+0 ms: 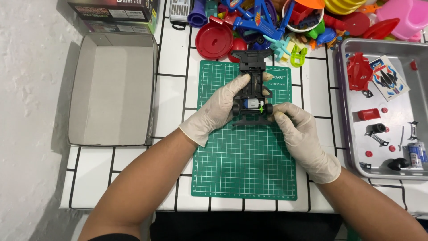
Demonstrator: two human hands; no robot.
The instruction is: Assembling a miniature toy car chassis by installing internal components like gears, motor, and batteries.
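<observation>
A black toy car chassis (252, 62) with a small silver motor and black wheels lies on a green cutting mat (244, 165). My left hand (218, 109), in a white glove, grips the chassis from its left side. My right hand (299, 134), also gloved, holds the near right corner by a wheel, fingertips against the frame. Both hands hold the chassis low over the mat's far half.
An open grey cardboard box (111, 89) sits to the left. A metal tray (345, 111) on the right holds a red car body, a sticker sheet, small black and red parts and batteries. Colourful plastic toys (267, 22) pile at the back of the white tiled table.
</observation>
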